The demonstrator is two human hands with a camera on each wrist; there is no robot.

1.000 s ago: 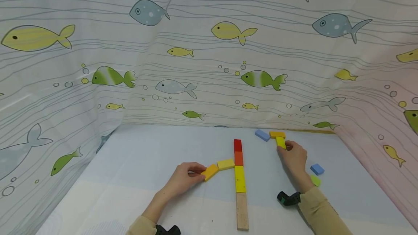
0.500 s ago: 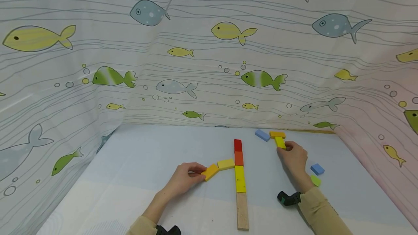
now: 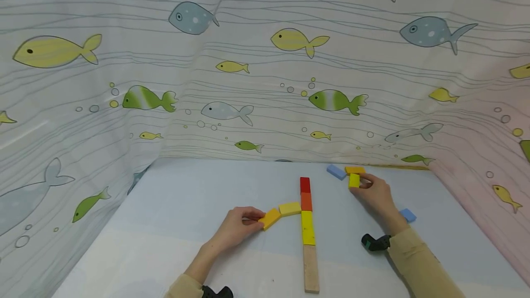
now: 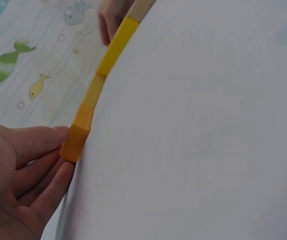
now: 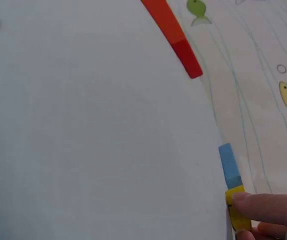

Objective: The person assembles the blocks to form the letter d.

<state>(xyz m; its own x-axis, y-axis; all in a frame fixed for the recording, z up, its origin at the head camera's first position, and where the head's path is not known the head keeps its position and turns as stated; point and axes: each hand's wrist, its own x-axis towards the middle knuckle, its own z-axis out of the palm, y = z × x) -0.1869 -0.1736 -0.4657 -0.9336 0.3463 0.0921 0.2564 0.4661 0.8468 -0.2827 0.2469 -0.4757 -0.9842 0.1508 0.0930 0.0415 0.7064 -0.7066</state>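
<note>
My left hand (image 3: 237, 226) pinches an orange block (image 3: 270, 219) between thumb and fingers. That block's far end meets a pale yellow block (image 3: 290, 209), which reaches to a straight column of blocks. From the far end the column runs through a red block (image 3: 305, 185), an orange-red block (image 3: 306, 201), a yellow part (image 3: 308, 227) and a plain wooden block (image 3: 311, 268). Farther right, my right hand (image 3: 374, 194) holds a bright yellow block (image 3: 354, 180) by thumb and fingertips, just in front of another orange block (image 3: 354, 170). The right wrist view shows the thumb (image 5: 263, 207) over the yellow block.
One blue block (image 3: 336, 172) lies left of the far orange block, and another blue block (image 3: 408, 215) is partly behind my right forearm. A fish-patterned curtain (image 3: 265, 82) rises along the back and sides of the white table (image 3: 198, 187).
My right hand has turned up the bright yellow block, which now looks shorter. The right forearm has shifted and hides the green block. My left hand holds still, while the view slides slightly.
</note>
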